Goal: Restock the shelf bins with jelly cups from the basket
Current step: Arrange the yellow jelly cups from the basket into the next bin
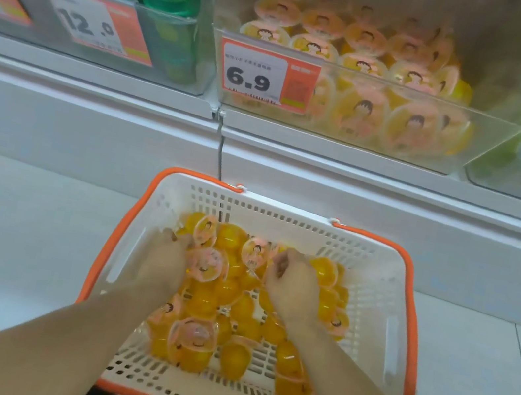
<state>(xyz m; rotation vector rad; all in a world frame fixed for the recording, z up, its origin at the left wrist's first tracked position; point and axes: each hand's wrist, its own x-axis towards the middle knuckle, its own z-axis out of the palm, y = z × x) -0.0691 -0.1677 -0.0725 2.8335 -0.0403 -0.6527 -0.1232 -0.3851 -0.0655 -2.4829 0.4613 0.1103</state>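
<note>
Inside the basket, the left hand and right hand curl around jelly cups, gathering a load. Next likely move: lift them to the half-filled bin above and beyond the basket.

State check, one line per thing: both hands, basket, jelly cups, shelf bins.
left hand: in the basket, fingers curled on a jelly cup
right hand: in the basket, fingers curled on jelly cups
basket: part full, loose pile
jelly cups: sealed, jumbled
orange cup bin: stocked, room on top
green jar bin: stocked
</note>
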